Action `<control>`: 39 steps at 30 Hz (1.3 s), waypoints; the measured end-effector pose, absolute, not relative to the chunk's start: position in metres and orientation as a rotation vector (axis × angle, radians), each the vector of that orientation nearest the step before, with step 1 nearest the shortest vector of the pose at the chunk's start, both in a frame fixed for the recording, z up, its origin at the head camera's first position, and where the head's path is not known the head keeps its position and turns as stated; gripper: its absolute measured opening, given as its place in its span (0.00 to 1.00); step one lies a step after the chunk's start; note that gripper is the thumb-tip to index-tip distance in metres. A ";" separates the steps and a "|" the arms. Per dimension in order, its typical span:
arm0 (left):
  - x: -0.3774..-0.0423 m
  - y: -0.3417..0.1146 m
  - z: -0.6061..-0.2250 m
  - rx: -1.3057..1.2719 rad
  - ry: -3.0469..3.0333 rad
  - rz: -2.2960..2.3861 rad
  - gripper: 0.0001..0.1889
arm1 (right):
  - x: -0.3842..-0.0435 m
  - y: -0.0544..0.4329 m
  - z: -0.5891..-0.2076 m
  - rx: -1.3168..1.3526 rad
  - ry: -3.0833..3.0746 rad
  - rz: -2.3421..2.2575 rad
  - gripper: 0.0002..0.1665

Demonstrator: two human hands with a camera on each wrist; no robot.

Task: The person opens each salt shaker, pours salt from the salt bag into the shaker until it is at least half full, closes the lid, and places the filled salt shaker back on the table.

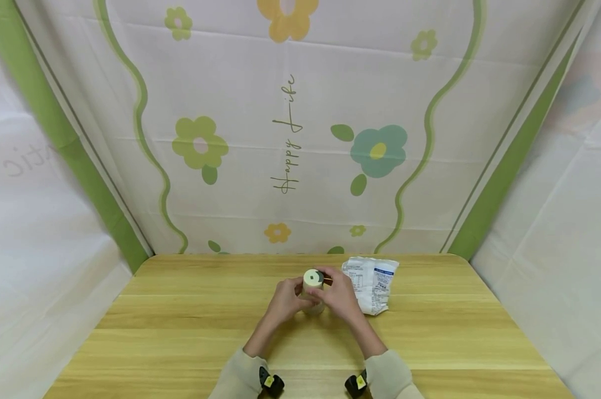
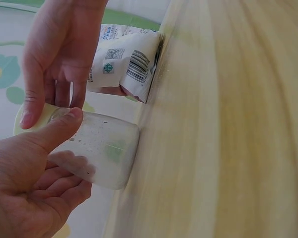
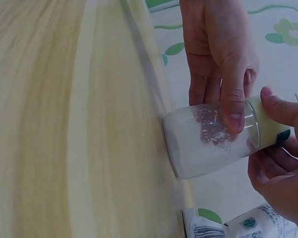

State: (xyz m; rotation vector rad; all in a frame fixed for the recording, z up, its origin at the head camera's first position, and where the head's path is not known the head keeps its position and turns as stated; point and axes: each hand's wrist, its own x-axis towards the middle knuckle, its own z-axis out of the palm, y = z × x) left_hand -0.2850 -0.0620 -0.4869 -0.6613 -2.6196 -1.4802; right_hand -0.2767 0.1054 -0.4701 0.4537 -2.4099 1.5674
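Note:
A clear jar (image 3: 201, 144) with white grains inside stands upright on the wooden table. It has a pale yellow lid (image 1: 312, 277) with a small dark square on top and a dark green piece at the side. My left hand (image 1: 284, 302) grips the jar's body, thumb on one side and fingers on the other. The right hand (image 1: 339, 293) holds the lid between thumb and fingers. Just to the right of the jar, a white printed packet (image 1: 372, 285) lies crumpled; its barcode (image 2: 138, 66) shows in the left wrist view.
The wooden table (image 1: 180, 332) reaches back to a white cloth wall (image 1: 250, 183) printed with flowers. More cloth hangs at the left and right sides. Dark wrist cameras are strapped at both beige sleeves (image 1: 242, 374).

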 end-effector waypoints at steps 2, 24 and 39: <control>-0.285 -0.062 -0.487 -0.658 -2.625 -1.475 0.21 | -0.276 0.105 -0.469 0.459 -2.422 1.580 0.29; -0.284 -0.063 -0.488 -0.674 -2.614 -1.483 0.24 | -0.276 0.105 -0.468 0.457 -2.464 1.543 0.38; -0.285 -0.062 -0.489 -0.667 -2.605 -1.496 0.24 | -0.276 0.106 -0.470 0.480 -2.375 1.574 0.32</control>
